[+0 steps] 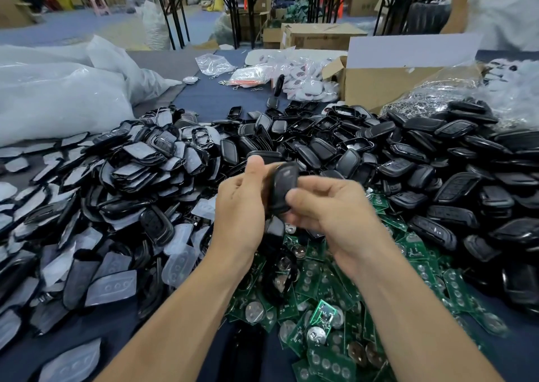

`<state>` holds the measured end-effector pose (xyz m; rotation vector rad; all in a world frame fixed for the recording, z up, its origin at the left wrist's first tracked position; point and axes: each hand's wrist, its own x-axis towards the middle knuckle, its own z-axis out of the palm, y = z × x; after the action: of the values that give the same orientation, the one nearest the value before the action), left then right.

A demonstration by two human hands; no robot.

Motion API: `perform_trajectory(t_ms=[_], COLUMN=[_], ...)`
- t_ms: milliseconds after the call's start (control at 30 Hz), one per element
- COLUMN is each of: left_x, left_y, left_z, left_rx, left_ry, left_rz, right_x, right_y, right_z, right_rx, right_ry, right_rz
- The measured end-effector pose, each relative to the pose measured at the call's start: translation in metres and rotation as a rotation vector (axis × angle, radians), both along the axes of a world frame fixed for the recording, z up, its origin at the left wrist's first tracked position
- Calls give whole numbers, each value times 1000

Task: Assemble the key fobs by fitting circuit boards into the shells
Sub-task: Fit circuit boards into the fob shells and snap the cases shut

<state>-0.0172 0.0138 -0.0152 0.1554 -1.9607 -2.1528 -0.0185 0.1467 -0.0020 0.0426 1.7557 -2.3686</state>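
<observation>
Black shell (284, 187) in left hand (242, 206), right hand (329, 206); bag (455, 76) holds rings (408, 105).

Two: left hand (242, 206), right hand (329, 206). Uncountable heaps: shells (408, 162), circuit boards (320, 303).

Shells (437, 154) behind circuit boards (320, 308); covers (116, 195) left; box (388, 87) behind.

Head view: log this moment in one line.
left hand: grips fob | right hand: grips fob | boards: piled below | shells: piled beyond
</observation>
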Motion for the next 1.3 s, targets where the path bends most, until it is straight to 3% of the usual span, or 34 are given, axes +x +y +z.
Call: perform_trajectory(t_ms=[100, 133, 200, 300, 367, 467, 567, 667, 767, 867, 1000, 1300], left_x=[-3, -4, -8, -9, -10, -8, -5, -6, -3, 1, 0, -6], left_y=[-7, -9, -13, -16, -16, -16, -14, -8, -6, -5, -8, -14], left_z=[-1, -1, 0, -1, -1, -1, -3, -9, -11, -9, -2, -2], left_rx=[37, 38, 37, -36, -108, -316, -659, -1033, -1211, -1152, -998, -295], left_ry=[18, 18, 26, 53, 60, 62, 108, 135, 165, 231, 102, 29], left_rz=[70, 106, 186, 294, 331, 333, 151, -135, -98, 133, 375, 229], right_x=[-6, -7, -10, -11, -10, -8, -9, -5, -4, -4, -1, -5], right_y=[33, 41, 44, 31, 24, 14, 11, 12, 22, 33, 29, 27], right_z=[11, 12, 10, -2, -12, -19, -17, -11, -2, 2, 1, -6], right_rx=[-547, -582, -295, 652, 1032, 1384, 1500, 1375, 1365, 1478, 1522, 1474], right_ry=[3, 34, 75, 203, 286, 283, 311, 339, 259, 168, 216, 251], right_rz=[-97, -125, -225, -424, -313, -51, -24, -175, -260, -98, 1, -70])
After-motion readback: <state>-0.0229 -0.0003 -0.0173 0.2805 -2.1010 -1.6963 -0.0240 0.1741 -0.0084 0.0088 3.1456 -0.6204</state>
